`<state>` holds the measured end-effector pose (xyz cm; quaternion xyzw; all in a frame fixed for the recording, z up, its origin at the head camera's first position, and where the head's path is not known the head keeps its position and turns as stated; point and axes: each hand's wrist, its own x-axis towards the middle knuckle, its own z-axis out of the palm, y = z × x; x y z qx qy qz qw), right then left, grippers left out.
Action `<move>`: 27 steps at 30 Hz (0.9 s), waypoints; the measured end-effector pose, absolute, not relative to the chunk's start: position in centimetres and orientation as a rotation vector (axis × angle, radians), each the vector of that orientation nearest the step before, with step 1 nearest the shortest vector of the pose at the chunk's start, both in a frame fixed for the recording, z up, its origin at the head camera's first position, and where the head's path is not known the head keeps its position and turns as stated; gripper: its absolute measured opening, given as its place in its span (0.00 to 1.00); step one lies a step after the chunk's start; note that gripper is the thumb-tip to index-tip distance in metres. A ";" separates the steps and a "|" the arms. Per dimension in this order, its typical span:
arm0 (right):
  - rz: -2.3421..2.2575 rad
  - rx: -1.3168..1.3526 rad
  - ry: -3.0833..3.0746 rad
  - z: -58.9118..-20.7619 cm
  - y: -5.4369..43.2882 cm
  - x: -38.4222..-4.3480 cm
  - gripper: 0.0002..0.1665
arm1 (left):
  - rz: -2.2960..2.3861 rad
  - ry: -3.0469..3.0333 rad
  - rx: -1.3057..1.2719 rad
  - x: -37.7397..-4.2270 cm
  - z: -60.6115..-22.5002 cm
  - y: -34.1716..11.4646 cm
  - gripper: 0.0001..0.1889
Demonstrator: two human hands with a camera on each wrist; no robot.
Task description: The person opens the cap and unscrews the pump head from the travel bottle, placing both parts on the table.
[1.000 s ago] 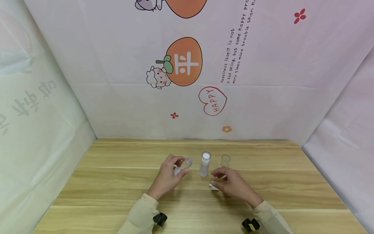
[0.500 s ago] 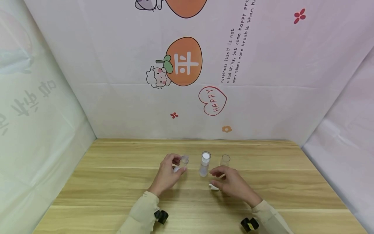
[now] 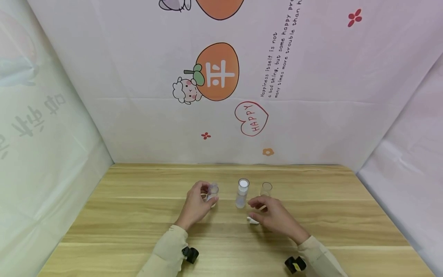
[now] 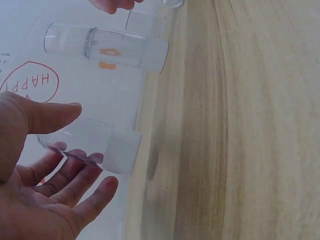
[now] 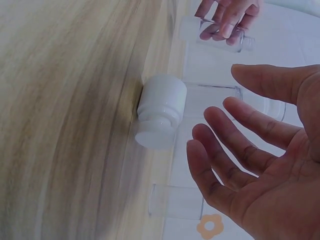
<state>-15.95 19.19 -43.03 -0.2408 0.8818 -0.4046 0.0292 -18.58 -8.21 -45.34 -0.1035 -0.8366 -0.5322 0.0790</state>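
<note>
My left hand [image 3: 197,204] holds a clear bottle [image 4: 85,137] with a white base between thumb and fingers. The bottle stands nearly upright; whether its base touches the table I cannot tell. To its right stands a second clear bottle [image 3: 242,198], white inside near its rim and apart from both hands. My right hand [image 3: 275,219] has loosely bent fingers with nothing gripped. Close by it, a white plastic piece [image 5: 162,107] with a narrowed neck and round disc end, like a pump head, is on the table; in the head view the thumb partly covers it.
Behind my right hand a clear open-topped cap or cup [image 3: 267,187] stands on the wooden table [image 3: 138,215]. A white printed cloth [image 3: 155,127] rises along the table's back edge, and pale cloth hangs at both sides.
My left hand has shifted slightly left with the bottle, which has turned from tilted to nearly upright. The right hand and standing bottle have barely moved.
</note>
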 end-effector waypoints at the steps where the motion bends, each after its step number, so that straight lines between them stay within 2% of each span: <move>1: -1.249 -0.742 2.717 -43.0 19.2 -16.0 0.18 | -1.598 -2.501 -0.305 -18.6 -45.4 -8.2 0.20; 27: -1.259 -0.726 2.714 -43.0 19.3 -16.1 0.17 | -1.723 -2.459 -0.200 -19.5 -46.5 -8.6 0.21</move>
